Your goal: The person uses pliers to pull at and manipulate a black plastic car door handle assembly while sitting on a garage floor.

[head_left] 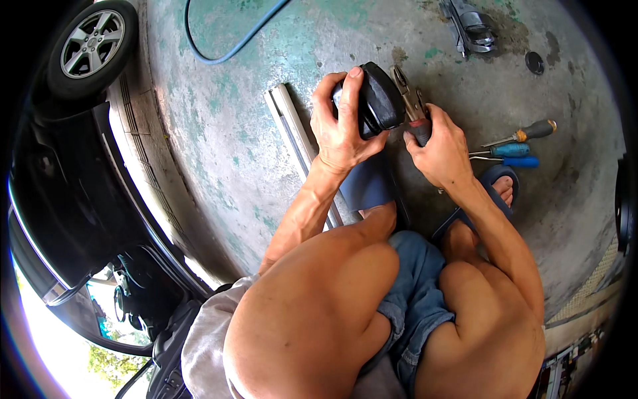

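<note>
Overhand, the left grip (340, 138) clasps a black piece (383, 98), while the right grip (442, 151) curls around pliers (418, 125).

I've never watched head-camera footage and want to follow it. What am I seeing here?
There is no machine: these are a person's own bare hands, seen by a fisheye camera worn on the head and looking down, so straight edges bend. The left hand holds a rounded black part; the right hand grips pliers beside it. On the stained floor lie a pale rail, a blue hose, a black disc and three handled tools. A dark car stands at the left.
</note>
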Action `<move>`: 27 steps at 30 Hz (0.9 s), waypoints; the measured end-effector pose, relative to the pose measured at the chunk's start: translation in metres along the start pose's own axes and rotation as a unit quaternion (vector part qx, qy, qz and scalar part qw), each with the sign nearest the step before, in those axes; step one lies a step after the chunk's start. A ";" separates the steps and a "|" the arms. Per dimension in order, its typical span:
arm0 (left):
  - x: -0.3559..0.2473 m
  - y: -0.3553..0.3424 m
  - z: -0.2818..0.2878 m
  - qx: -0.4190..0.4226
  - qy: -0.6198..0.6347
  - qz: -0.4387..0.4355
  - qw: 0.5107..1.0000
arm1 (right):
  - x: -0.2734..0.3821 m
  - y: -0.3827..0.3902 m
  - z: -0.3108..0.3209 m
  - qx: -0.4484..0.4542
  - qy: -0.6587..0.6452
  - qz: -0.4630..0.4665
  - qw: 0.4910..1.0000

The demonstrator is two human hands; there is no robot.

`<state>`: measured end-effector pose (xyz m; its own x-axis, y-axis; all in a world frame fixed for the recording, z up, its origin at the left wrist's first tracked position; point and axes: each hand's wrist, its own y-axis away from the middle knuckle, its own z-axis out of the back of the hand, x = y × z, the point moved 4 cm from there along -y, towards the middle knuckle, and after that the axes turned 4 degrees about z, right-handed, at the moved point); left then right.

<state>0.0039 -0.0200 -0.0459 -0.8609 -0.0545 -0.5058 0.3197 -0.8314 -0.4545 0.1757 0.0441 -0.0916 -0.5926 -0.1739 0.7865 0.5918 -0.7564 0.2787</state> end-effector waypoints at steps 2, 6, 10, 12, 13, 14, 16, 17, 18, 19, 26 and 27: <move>0.000 0.001 0.002 -0.003 0.001 -0.002 1.000 | 0.000 0.003 0.000 0.003 -0.005 -0.011 1.000; 0.000 0.010 0.001 0.012 0.004 -0.010 1.000 | -0.007 0.020 0.000 0.026 -0.020 -0.011 0.999; -0.002 0.017 0.000 0.040 0.006 -0.025 0.999 | -0.012 0.040 0.004 0.071 -0.007 -0.052 0.996; -0.003 0.018 -0.001 0.038 0.000 -0.035 0.999 | -0.015 0.044 0.005 0.077 0.018 -0.057 0.995; -0.003 0.019 -0.003 0.042 -0.003 -0.030 0.999 | -0.016 0.045 0.005 0.083 0.045 -0.063 0.994; -0.002 0.019 -0.004 0.045 -0.007 -0.025 0.999 | -0.014 0.046 0.007 0.082 0.044 -0.062 0.994; -0.001 0.022 -0.003 0.043 0.004 -0.031 0.999 | -0.013 0.047 0.011 0.100 0.025 -0.105 0.989; -0.001 0.022 -0.001 0.041 0.014 -0.034 0.998 | -0.013 0.047 0.012 0.099 0.023 -0.104 0.989; -0.001 0.021 0.001 0.039 0.007 -0.054 0.998 | -0.013 0.047 0.014 0.095 -0.006 -0.111 0.989; -0.001 0.021 0.004 0.019 0.019 -0.062 0.998 | -0.012 0.047 0.015 0.092 -0.035 -0.118 0.988; -0.004 -0.012 0.042 -0.015 0.058 -0.149 0.987 | 0.023 0.039 0.061 0.040 0.055 0.026 0.997; -0.007 -0.013 0.043 -0.018 0.056 -0.153 0.987 | 0.025 0.041 0.065 0.036 0.054 0.028 0.997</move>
<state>-0.0116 -0.0327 -0.0048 -0.8712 0.2582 -0.4176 0.0673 -0.7798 -0.6224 0.2206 0.0496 -0.0252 -0.6114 -0.2844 0.7385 0.6605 -0.6973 0.2783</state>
